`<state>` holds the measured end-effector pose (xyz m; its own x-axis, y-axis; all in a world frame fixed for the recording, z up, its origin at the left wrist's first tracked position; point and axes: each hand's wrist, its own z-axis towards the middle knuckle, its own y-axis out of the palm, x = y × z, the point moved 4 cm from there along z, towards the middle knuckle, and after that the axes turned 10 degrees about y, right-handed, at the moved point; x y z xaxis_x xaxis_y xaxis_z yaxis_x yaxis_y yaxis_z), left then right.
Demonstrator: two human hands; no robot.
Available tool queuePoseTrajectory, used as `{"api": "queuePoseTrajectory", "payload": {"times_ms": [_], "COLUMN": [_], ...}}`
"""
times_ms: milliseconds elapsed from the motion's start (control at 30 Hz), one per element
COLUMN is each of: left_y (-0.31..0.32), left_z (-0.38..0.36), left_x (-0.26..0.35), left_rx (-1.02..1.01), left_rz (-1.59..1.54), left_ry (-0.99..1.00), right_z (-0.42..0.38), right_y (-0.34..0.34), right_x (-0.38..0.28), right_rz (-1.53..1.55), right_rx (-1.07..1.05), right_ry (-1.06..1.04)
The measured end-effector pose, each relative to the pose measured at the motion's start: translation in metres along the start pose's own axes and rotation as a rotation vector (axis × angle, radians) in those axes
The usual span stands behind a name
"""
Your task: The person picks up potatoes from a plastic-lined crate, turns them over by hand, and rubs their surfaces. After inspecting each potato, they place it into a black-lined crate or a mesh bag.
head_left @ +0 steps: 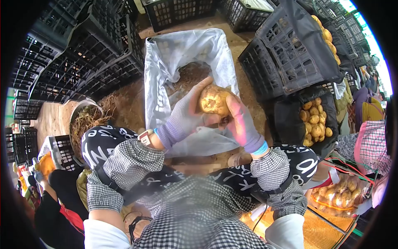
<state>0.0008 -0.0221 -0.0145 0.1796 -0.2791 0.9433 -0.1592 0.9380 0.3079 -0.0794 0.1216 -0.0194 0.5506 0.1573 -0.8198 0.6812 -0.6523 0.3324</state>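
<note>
Over on the left, stacked black crates (pixel 78 54) lean in a wall, and below them a round basin (pixel 85 120) brims with dry roots and trimmings. Now to the hands: the left hand (pixel 182 118), in a grey glove, comes in from the left and curls up around the potato (pixel 213 101), fingers closed on its near and left side, thumb tip up by the top. The potato sits dead centre, held up in the air over the white-lined crate (pixel 166 62), its long axis running roughly left to right, slightly tilted. The right hand (pixel 240 124) closes on it from the right and below, fingers pressed to its right end; something dark shows between the two hands under the potato, too small to tell what. Both hands touch it, neither nearer. The sleeve covers carry white lettering on black, not legible. Further right, a black-lined crate (pixel 290 120) holds potatoes, and a clear bag of potatoes (pixel 338 195) lies lower right.
</note>
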Motion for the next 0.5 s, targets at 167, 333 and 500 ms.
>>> {"api": "queuePoseTrajectory", "payload": {"times_ms": [167,333,500], "left_y": [-0.001,0.001,-0.008], "left_z": [0.005,0.004,-0.001], "left_x": [0.017,0.01,0.013], "left_rx": [0.028,-0.005,-0.021], "left_rz": [-0.306,0.082,-0.086], "left_ry": [-0.083,0.159,-0.156], "right_z": [-0.002,0.002,-0.003], "right_y": [-0.003,0.0,0.0], "right_x": [-0.01,-0.016,-0.022], "right_rz": [0.127,-0.23,-0.253], "right_rx": [-0.1,0.003,-0.086], "right_ry": [0.001,-0.407,-0.282]}}
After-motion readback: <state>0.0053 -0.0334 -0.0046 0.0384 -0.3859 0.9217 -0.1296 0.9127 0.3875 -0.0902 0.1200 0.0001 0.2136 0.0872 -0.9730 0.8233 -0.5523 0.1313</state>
